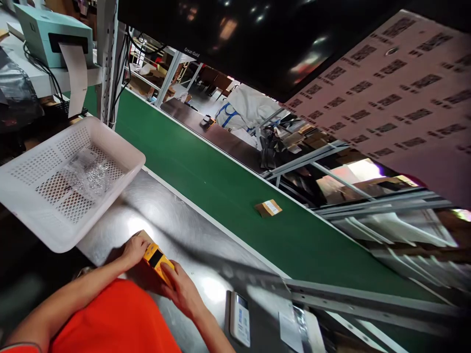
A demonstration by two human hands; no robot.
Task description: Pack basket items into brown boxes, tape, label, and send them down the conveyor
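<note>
A yellow handheld device with a dark screen (156,258) is low over the steel table. My right hand (181,289) grips its near end, thumb along its side. At the far end, my left hand (134,251) has its fingers bent over a small brown cardboard piece (144,236), touching or very close to the device. Part of that cardboard is hidden by my left hand and the device. Whether my left hand also holds the device is unclear.
A white plastic basket (128,159) with clear plastic bags (91,176) stands left. Beyond the steel table (176,215) runs a green conveyor belt (206,184) carrying a brown parcel (269,208). A scale (240,318) lies right. A monitor (228,44) hangs overhead; a label printer (55,37) sits upper left.
</note>
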